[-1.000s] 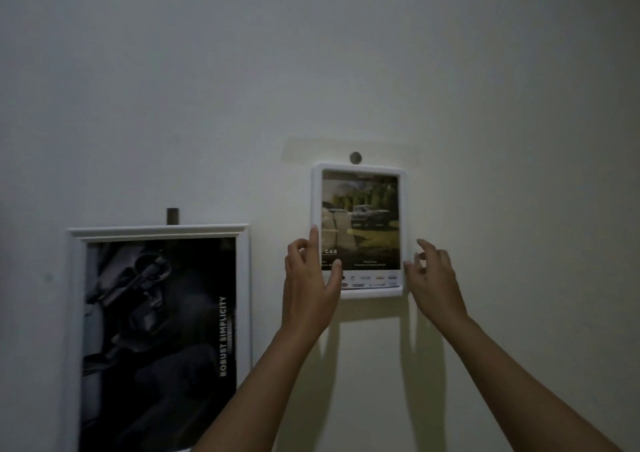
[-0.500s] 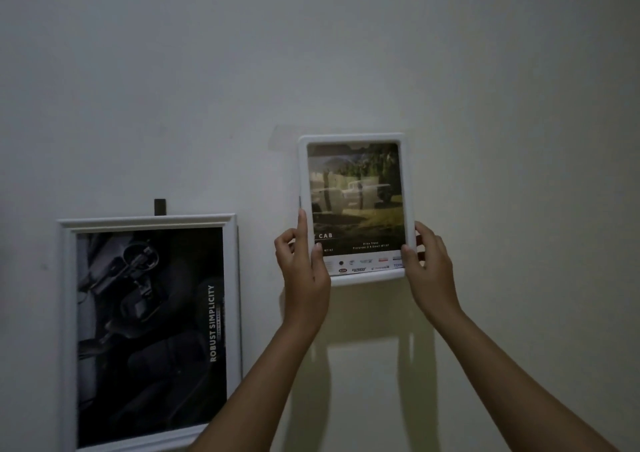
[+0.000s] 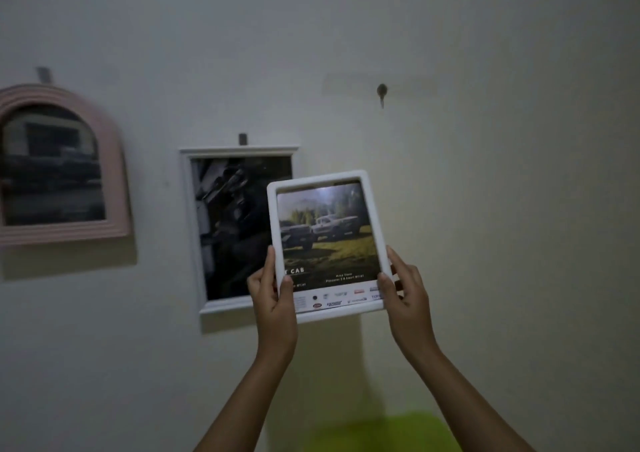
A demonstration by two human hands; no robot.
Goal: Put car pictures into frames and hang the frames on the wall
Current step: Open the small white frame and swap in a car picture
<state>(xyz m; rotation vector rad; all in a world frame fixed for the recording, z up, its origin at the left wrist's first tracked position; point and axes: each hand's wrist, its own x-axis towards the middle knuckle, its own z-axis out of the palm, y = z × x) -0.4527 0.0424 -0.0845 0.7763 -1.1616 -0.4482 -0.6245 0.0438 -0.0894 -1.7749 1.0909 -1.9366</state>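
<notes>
Both hands, left (image 3: 273, 299) and right (image 3: 405, 296), gripped the frame's (image 3: 318, 179) lower corners, thumbs on its front. It had come off the wall (image 3: 485, 209) since earlier and was held below-left of the now-bare hook (image 3: 382, 90).

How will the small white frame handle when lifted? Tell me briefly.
Probably stiff: the frame looks flat though gripped only at its lower corners. Likely light: left hand and right hand hold it by fingers alone. Smooth rim may slip.
</notes>
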